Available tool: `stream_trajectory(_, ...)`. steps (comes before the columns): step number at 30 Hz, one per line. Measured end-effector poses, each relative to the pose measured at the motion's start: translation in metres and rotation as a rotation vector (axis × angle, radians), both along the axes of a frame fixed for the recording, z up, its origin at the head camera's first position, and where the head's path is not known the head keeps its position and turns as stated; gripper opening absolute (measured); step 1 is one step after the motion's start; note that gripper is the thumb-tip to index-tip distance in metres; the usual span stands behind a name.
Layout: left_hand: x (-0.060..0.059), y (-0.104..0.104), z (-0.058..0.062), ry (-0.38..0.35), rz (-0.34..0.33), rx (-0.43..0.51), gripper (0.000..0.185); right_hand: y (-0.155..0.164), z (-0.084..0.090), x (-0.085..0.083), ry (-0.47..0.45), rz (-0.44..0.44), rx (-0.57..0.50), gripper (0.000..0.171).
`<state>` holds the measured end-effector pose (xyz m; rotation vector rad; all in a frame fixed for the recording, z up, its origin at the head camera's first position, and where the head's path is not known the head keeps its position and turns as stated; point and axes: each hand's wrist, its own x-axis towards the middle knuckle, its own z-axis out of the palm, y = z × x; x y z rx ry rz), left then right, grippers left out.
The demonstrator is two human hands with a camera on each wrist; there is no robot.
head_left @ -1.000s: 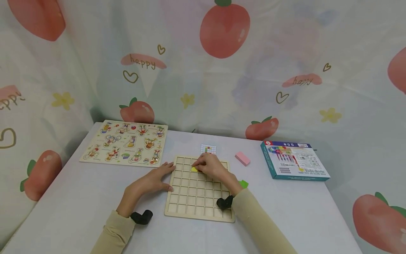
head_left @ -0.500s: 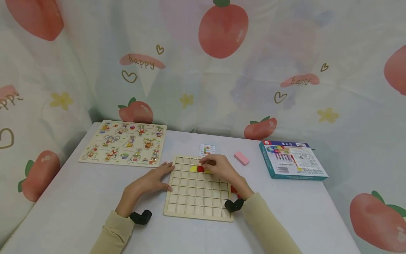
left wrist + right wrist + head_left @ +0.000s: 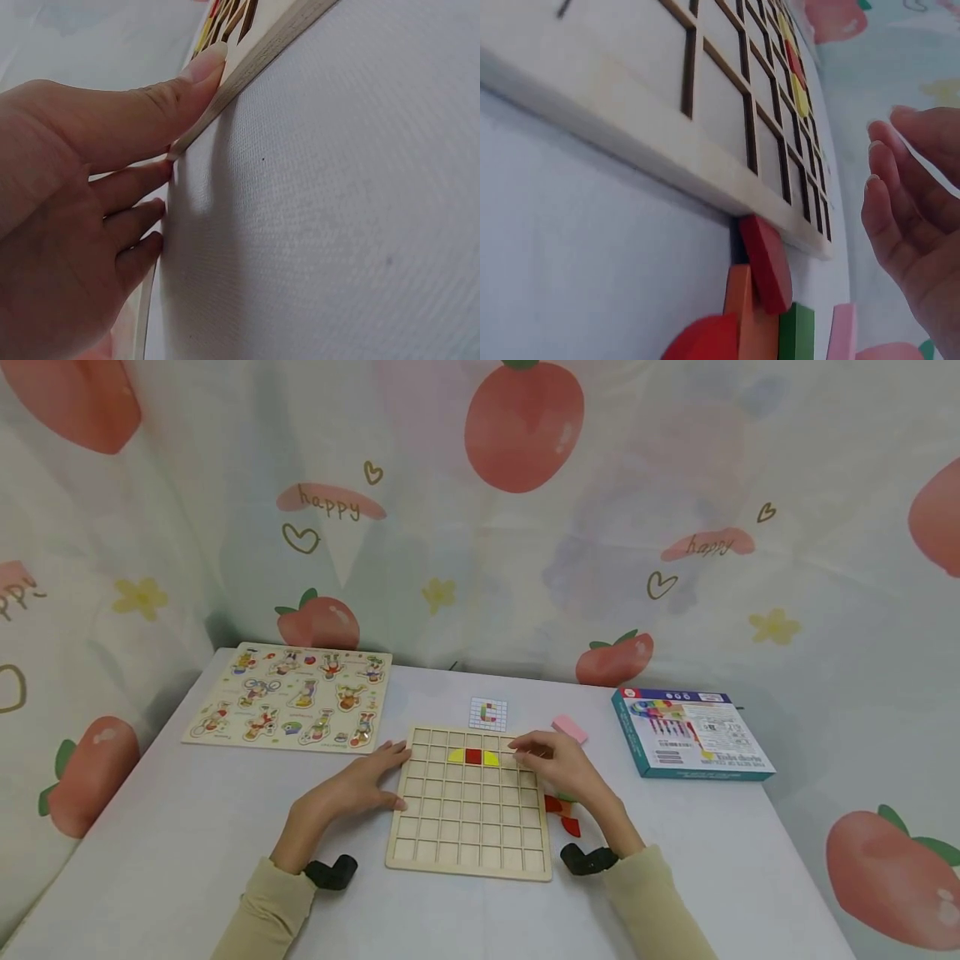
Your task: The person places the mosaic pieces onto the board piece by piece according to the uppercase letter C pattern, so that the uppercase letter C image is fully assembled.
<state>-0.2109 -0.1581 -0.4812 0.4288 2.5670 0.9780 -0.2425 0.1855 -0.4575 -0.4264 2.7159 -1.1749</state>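
Our left hand point(image 3: 347, 791) lies flat bracing the grid board point(image 3: 470, 832); our empty right hand point(image 3: 564, 770), fingers relaxed, hovers nearest the loose pieces point(image 3: 563, 814) just beside its right edge

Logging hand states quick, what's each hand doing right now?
Left hand: open, fingers flat against the grid board edge.
Right hand: open, holding nothing, over the board's far right corner.

The word "happy" on the strawberry-print backdrop curtain point(image 3: 480, 527), twice; box point(image 3: 693, 732) print too small.

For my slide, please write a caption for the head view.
Left hand steadies the grid board; right hand hovers.
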Motion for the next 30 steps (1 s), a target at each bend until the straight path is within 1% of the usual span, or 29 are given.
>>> stream_trajectory(6,0.0,0.0,0.001,-0.002,0.002,0.002,0.087,0.021,-0.003,0.006,-0.021,-0.025,0.014,0.022)
stream_trajectory(11,0.001,0.0,0.001,-0.001,-0.003,0.002,0.087,0.038,-0.004,0.01,-0.041,-0.009,0.047,0.023)
stream_trajectory(19,0.001,0.0,0.003,0.003,-0.009,-0.006,0.087,0.066,-0.004,0.014,-0.102,0.031,0.109,0.025)
stream_trajectory(25,0.001,-0.001,0.003,0.006,-0.012,0.001,0.087,0.075,-0.004,0.015,-0.162,0.014,0.114,0.029)
stream_trajectory(30,0.002,0.0,0.003,0.008,-0.011,0.007,0.087,0.075,-0.006,0.016,-0.171,0.011,0.101,0.031)
